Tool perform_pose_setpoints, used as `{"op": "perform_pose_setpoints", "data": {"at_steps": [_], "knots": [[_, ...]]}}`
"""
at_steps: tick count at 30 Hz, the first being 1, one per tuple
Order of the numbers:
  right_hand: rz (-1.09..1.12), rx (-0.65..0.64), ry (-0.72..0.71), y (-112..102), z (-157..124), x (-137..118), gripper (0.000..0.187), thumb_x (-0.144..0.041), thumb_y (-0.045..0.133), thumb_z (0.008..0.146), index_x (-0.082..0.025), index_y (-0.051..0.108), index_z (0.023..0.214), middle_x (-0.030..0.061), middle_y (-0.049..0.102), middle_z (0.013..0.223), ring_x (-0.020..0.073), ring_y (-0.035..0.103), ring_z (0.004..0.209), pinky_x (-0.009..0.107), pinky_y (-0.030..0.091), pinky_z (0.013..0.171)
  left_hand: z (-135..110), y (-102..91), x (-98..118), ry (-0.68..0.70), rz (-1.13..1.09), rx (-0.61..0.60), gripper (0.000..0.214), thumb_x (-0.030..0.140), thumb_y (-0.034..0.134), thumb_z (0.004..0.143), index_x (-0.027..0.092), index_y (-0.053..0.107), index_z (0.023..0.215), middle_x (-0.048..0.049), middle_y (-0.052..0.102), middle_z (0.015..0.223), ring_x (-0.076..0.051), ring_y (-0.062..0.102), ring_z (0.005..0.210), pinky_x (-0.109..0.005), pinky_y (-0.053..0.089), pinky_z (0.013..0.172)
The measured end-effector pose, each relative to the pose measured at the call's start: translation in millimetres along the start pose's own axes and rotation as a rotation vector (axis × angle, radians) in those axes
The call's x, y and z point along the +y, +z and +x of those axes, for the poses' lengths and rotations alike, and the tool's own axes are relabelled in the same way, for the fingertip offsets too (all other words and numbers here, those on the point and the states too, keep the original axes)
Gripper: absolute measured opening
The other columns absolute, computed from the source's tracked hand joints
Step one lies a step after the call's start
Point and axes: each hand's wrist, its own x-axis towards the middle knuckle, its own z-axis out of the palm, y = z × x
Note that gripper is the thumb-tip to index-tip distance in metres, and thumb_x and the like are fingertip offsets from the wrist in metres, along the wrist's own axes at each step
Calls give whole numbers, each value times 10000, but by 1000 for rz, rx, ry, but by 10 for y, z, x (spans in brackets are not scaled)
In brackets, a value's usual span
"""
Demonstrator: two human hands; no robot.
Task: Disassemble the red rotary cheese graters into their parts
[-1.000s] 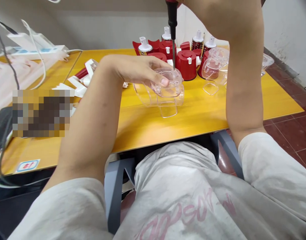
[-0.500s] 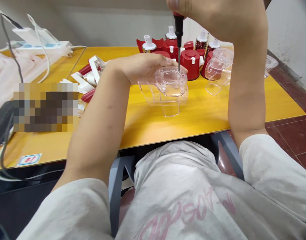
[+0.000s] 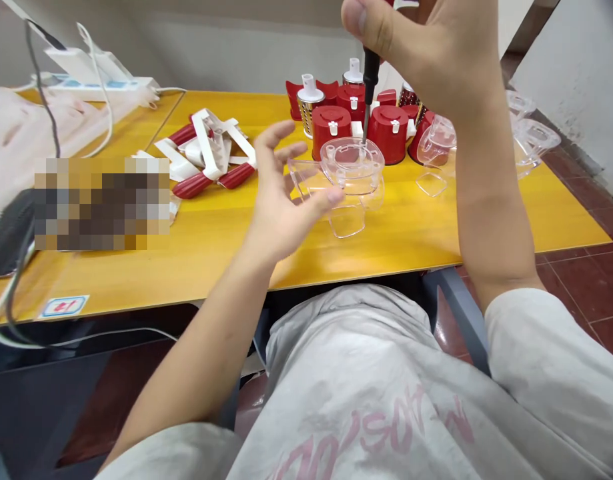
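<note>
A clear plastic housing (image 3: 356, 180), with a round ring-like top and a rectangular loop below, stands on the yellow table. My left hand (image 3: 286, 200) is at its left side, fingers spread and thumb reaching in front; whether it touches the plastic I cannot tell. High above, my right hand (image 3: 426, 63) is closed around a screwdriver (image 3: 371, 77) with a black and red handle. Its shaft points almost straight down, the tip at the right rear of the ring. Any screw under the tip is too small to make out.
Behind the housing stand red plastic bodies (image 3: 389, 133) and metal grater drums (image 3: 310, 103) with white stems. More clear housings (image 3: 529, 133) lie at the right. Red-and-white handle parts (image 3: 213, 157) are piled at the left, near a blurred patch, cables and a power strip (image 3: 101, 87).
My left hand has come away from behind the housing to its near left side, with fingers spreading. The screwdriver stays at the ring, its handle leaning slightly more to the right.
</note>
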Motion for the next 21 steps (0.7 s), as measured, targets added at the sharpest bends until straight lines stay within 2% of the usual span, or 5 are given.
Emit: {"op": "perform_pose_setpoints", "data": {"at_steps": [5, 9, 15, 18, 21], "knots": [[80, 124, -91, 243, -197, -33, 476, -399, 694, 975, -171, 446, 1311, -95, 629, 890, 19, 616, 768, 174, 525, 733, -340, 267, 130, 15, -51, 12, 1057, 744, 999, 855, 419, 485, 1719, -113, 656, 1520, -325, 722, 1340, -481, 693, 1113], [15, 159, 66, 304, -392, -268, 639, -442, 661, 965, -288, 348, 1500, 31, 609, 1593, 76, 657, 930, 251, 658, 863, -485, 306, 34, -3, -184, 14, 1071, 657, 969, 936, 461, 373, 1804, -71, 706, 1358, -273, 762, 1225, -458, 673, 1128], [-83, 143, 119, 390, -501, -302, 725, -594, 566, 980, -366, 291, 1611, -18, 393, 1869, 84, 705, 1013, 239, 682, 921, -725, 348, -105, -116, -299, 16, 783, 642, 902, 1004, 437, 493, 1640, -97, 660, 1472, -280, 722, 1316, -502, 673, 1143], [-118, 150, 54, 410, -485, -193, 869, -882, 435, 986, -358, 222, 1646, 28, 390, 1874, 52, 679, 880, 220, 643, 768, -756, 344, -93, -118, -230, 73, 785, 671, 948, 948, 394, 534, 1554, -113, 537, 1624, -271, 690, 1301, -459, 704, 1075], [-132, 92, 142, 390, -431, -168, 988, -998, 276, 992, -300, 162, 1681, 83, 583, 1654, 61, 696, 964, 179, 600, 713, -753, 326, -91, -106, -188, 73, 832, 713, 961, 915, 383, 518, 1538, -123, 459, 1697, -281, 680, 1308, -471, 714, 1054]]}}
